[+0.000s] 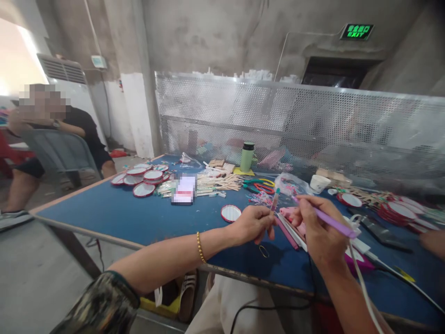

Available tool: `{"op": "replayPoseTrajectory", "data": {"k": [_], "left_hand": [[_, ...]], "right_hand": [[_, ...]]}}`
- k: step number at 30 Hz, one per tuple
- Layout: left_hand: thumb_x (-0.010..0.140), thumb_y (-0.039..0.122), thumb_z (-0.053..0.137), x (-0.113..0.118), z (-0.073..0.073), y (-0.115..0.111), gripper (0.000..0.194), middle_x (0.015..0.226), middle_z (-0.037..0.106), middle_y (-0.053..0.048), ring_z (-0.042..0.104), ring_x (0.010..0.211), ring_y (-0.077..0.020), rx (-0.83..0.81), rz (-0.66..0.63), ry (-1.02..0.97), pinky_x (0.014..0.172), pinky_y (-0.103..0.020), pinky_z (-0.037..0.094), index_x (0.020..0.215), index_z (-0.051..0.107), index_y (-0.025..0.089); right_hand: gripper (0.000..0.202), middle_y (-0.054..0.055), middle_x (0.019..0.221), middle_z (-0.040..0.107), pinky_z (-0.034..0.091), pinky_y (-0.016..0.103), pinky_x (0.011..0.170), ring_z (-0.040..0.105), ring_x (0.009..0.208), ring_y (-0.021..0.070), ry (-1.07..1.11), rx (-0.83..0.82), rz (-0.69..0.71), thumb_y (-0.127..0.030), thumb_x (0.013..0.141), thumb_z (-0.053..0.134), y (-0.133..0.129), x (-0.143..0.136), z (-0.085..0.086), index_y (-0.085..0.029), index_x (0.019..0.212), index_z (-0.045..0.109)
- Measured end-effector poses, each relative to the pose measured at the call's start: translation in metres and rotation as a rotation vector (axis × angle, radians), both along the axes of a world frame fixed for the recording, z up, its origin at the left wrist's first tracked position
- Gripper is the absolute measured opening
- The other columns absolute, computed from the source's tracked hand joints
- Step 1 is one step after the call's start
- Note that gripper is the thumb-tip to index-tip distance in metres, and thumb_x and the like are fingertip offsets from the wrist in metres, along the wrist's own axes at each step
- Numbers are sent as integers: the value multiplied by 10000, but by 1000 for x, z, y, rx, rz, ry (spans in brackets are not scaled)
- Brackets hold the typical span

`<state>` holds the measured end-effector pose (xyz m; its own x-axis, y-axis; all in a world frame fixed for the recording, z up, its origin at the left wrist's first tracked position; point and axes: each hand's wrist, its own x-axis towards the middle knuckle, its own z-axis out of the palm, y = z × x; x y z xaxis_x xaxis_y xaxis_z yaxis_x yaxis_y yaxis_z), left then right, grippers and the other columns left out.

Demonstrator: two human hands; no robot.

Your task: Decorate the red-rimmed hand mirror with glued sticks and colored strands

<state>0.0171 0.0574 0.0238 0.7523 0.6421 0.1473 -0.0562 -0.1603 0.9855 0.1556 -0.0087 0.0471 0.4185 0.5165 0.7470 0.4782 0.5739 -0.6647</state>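
My left hand (253, 225) pinches a thin stick (275, 200) with a teal tip, held upright just above the table. My right hand (318, 232) is closed around a purple pen-shaped tool (332, 221), whose pale cord (359, 273) trails from its back end. The tool's tip points toward the stick but looks apart from it. Between the hands lie pink and white sticks (288, 232). Under my left hand is a small yellow ring (263, 251). A round white disc with a red rim (231, 213) lies flat beside my left wrist.
On the blue table (104, 218) are red-rimmed discs (144, 189), pale wooden sticks (225, 183), a phone (184, 190), a green bottle (247, 157), pliers (264, 185) and a paper cup (319, 183). Perforated metal panels (295, 111) stand behind. A person (83, 125) sits at left; another hand (433, 242) shows at right.
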Motion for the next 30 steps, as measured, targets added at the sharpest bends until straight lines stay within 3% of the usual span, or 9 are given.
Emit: {"op": "replayPoseTrajectory", "data": {"k": [3, 6, 10, 15, 22, 30], "left_hand": [[868, 271, 461, -4, 8, 5, 161, 558, 579, 39, 398, 289, -49, 37, 61, -48, 320, -176, 272, 776, 528, 157], [868, 267, 473, -11, 18, 13, 151, 544, 560, 49, 390, 300, -44, 132, 171, -92, 333, -165, 270, 798, 543, 152], [881, 253, 450, -17, 25, 22, 164, 521, 546, 52, 364, 288, -39, 204, 255, -93, 341, -166, 270, 789, 541, 152], [869, 295, 487, -14, 15, 21, 183, 547, 582, 37, 385, 285, -36, 150, 185, -44, 329, -165, 260, 785, 548, 144], [837, 344, 542, -12, 6, 19, 213, 589, 627, 19, 418, 292, -39, 97, 173, -60, 323, -164, 277, 783, 560, 139], [840, 341, 564, -11, 6, 19, 211, 613, 653, 0, 443, 289, -53, 59, 176, -68, 316, -167, 278, 799, 584, 134]], "right_hand": [[188, -68, 484, 526, 446, 239, 420, 487, 374, 92, 42, 72, 25, -365, 867, 635, 13, 3, 18, -187, 810, 610], [197, -87, 447, 457, 384, 225, 392, 418, 353, 83, 30, 101, -37, -369, 883, 610, 34, 12, 22, -189, 804, 609], [281, -62, 491, 460, 340, 232, 410, 422, 409, 91, -112, 0, -80, -415, 886, 583, 57, 26, 2, -187, 725, 614], [265, -30, 560, 543, 401, 255, 508, 522, 504, 130, -300, -194, -28, -410, 894, 562, 67, 35, -23, -198, 753, 636], [255, 51, 810, 699, 467, 305, 732, 640, 766, 199, -623, -184, -68, -368, 927, 481, 73, 37, -32, -212, 812, 646], [253, 95, 999, 706, 498, 326, 794, 662, 909, 226, -856, -200, -56, -227, 926, 441, 76, 33, -45, -201, 1064, 651]]}}
